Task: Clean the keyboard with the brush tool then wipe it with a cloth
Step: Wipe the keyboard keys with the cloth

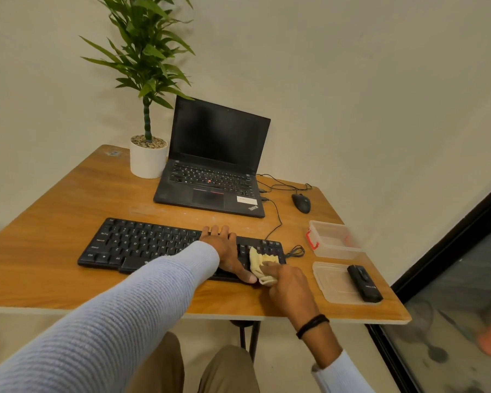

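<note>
A black wired keyboard (142, 245) lies across the wooden table in front of me. My left hand (224, 248) rests flat on its right-middle part, fingers spread over the far edge and thumb at the near edge. My right hand (287, 282) pinches a crumpled pale yellow cloth (262, 265) and presses it on the keyboard's right end, over the number pad. A black brush tool (364, 283) lies on a clear plastic lid (335, 287) to the right.
A clear plastic box with red clips (333, 239) stands right of the keyboard. Behind are an open black laptop (210, 177), a black mouse (301, 203) with cables, and a potted plant (148, 158). The table edge (295, 317) runs close to my knees.
</note>
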